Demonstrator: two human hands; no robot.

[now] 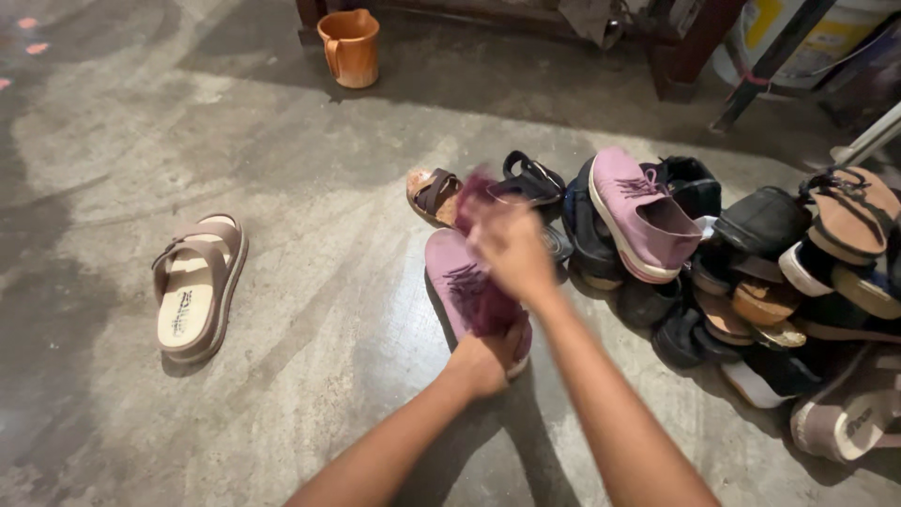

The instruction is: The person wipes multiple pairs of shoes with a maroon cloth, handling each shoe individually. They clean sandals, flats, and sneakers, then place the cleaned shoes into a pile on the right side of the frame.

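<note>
A mauve sneaker [451, 274] lies on the concrete floor in front of me. My left hand [485, 361] grips its heel end and holds it down. My right hand [510, 249] hovers over the shoe, blurred by motion, shut on a dark maroon cloth [481, 199] that hangs down onto the sneaker's laces. Its matching mauve sneaker [641, 214] rests tilted on top of a shoe pile just to the right.
A heap of sandals and dark shoes [779, 300] fills the right side. One beige two-strap sandal [197, 286] lies alone at the left. An orange plastic mug [350, 47] stands at the back near wooden furniture legs [678, 66].
</note>
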